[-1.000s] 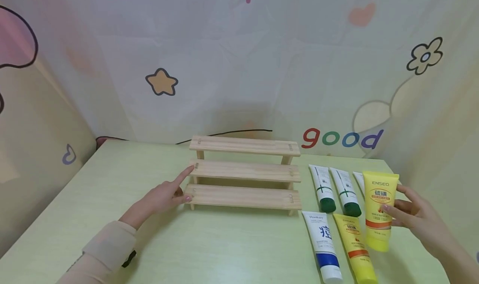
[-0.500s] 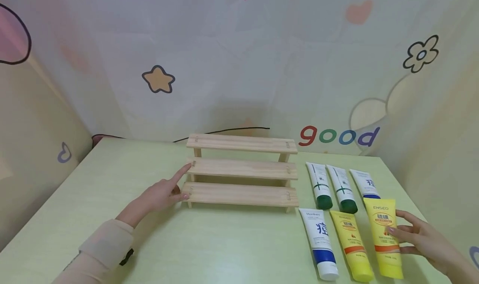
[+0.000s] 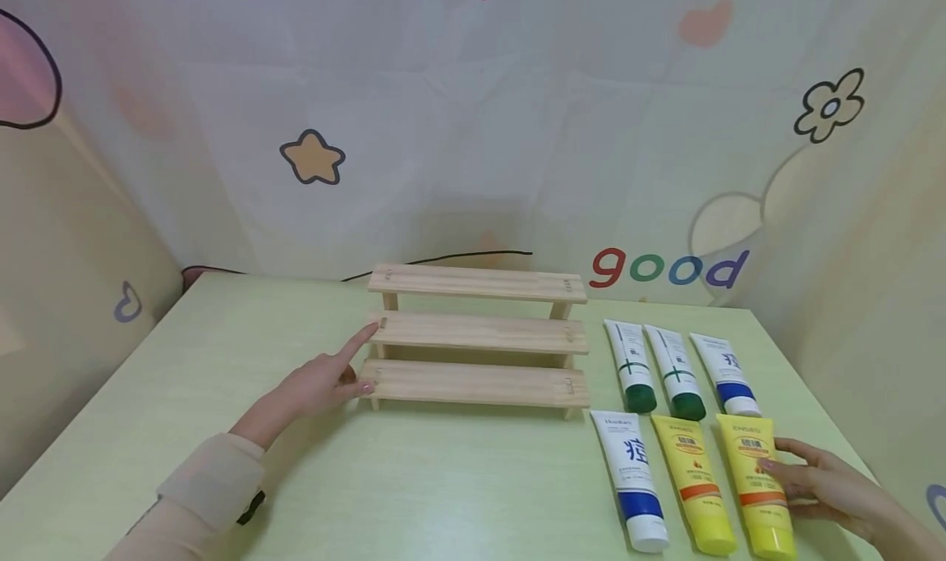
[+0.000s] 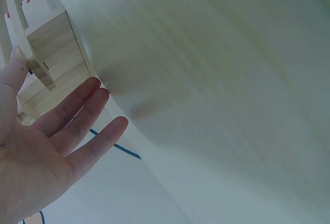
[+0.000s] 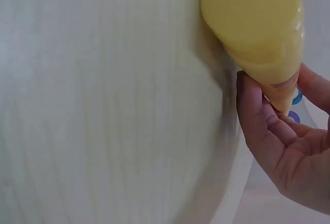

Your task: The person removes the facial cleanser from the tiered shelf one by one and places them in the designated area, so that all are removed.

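My right hand (image 3: 831, 487) pinches a yellow squeeze tube (image 3: 757, 487) by its right side, thumb on the front. The tube lies at or just above the table, level with the row beside it. In the right wrist view, its round yellow cap (image 5: 252, 12) faces the camera, with fingers (image 5: 258, 115) beneath. On the left, my left hand (image 3: 314, 388) touches a three-tier wooden rack (image 3: 476, 335). Its index fingertip rests at the middle shelf's left end and its thumb at the bottom shelf. The left wrist view shows the other fingers (image 4: 90, 110) extended, holding nothing.
Another yellow tube (image 3: 695, 487) and a white-and-blue tube (image 3: 631, 483) lie left of the held one. Behind them lie two white tubes with green caps (image 3: 631, 368) and a second white-and-blue tube (image 3: 726, 376). A printed curtain (image 3: 473, 134) stands behind the table (image 3: 443, 479).
My right hand has lowered the yellow tube toward the table's near right, uncovering the white-and-blue tube behind it. The left hand keeps its place on the rack.
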A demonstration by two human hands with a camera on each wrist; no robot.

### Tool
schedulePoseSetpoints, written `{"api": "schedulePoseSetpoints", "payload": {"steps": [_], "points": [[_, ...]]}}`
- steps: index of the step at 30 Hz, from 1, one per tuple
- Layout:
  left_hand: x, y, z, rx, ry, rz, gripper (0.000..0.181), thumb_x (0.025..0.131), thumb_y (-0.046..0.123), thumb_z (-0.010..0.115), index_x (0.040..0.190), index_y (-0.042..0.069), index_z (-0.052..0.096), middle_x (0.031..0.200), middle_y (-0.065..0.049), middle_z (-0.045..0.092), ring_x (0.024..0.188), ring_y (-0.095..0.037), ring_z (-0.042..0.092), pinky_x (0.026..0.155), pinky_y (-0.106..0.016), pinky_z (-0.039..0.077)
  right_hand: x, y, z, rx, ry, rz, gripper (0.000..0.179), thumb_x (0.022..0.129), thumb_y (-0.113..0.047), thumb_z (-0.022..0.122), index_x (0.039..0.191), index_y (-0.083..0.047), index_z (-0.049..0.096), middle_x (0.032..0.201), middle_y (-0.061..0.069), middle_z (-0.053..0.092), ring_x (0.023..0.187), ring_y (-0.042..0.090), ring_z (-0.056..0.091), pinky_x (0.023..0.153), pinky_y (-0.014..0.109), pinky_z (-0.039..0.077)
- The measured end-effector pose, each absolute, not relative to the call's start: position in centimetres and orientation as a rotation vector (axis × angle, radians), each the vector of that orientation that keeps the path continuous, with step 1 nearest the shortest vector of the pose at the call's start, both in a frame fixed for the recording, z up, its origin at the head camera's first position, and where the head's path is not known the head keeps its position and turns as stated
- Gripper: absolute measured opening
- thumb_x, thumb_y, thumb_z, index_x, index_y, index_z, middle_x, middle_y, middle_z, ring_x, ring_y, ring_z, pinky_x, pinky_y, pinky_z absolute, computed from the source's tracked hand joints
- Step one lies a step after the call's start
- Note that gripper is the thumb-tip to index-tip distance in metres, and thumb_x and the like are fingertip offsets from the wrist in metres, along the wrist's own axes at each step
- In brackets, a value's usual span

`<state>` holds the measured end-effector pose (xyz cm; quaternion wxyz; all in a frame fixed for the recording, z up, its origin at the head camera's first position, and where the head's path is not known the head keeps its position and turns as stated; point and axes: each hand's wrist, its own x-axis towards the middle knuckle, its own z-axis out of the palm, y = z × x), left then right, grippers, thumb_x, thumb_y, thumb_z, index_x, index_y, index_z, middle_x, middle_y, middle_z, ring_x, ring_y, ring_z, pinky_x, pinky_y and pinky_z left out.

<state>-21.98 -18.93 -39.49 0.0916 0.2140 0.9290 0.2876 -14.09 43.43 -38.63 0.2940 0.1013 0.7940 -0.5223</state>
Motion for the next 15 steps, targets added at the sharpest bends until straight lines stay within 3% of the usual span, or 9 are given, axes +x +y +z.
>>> {"api": "schedulePoseSetpoints", "payload": {"steps": [9,13,14,15], "points": [[-21.9,-19.0,-39.4,0.633,2.766,0.839,0.083,0.089,0.034,0.058,0.147,0.025,0.0,0.074,-0.002,0.061,0.063,-0.011,0.054,0.059,-0.03,0.042,-14.0,43.5,-38.9,0.423,2.386,-1.174,0.087,0.091,-0.038,0.052,0.13,0.025,0.007,0.09,0.013,0.063,0.077,0.022,0.062,0.07,0.037,0.051],[-21.9,-18.9,-39.4,0.629,2.763,0.852,0.083,0.089,0.034,0.058,0.147,0.024,0.001,0.076,-0.002,0.061,0.065,-0.01,0.054,0.06,-0.03,0.042,-14.5,44.5,-38.3,0.382,2.603,-1.044,0.086,0.091,-0.047,0.049,0.132,0.021,0.016,0.097,0.026,0.06,0.076,0.021,0.063,0.067,0.037,0.052],[-21.9,-18.9,-39.4,0.638,2.76,0.856,0.083,0.089,0.034,0.058,0.147,0.024,0.0,0.076,-0.002,0.061,0.066,-0.011,0.054,0.06,-0.03,0.042,-14.8,44.8,-38.2,0.351,2.66,-1.028,0.083,0.091,-0.05,0.047,0.134,0.016,0.02,0.097,0.02,0.061,0.076,0.017,0.062,0.066,0.037,0.052],[-21.9,-18.9,-39.5,0.628,2.759,0.858,0.083,0.089,0.034,0.058,0.147,0.024,0.0,0.076,-0.002,0.061,0.066,-0.011,0.055,0.061,-0.031,0.042,-15.0,44.7,-37.7,0.307,2.717,-1.02,0.08,0.092,-0.049,0.045,0.135,0.015,0.022,0.102,0.024,0.06,0.078,0.018,0.062,0.066,0.037,0.052]]}}
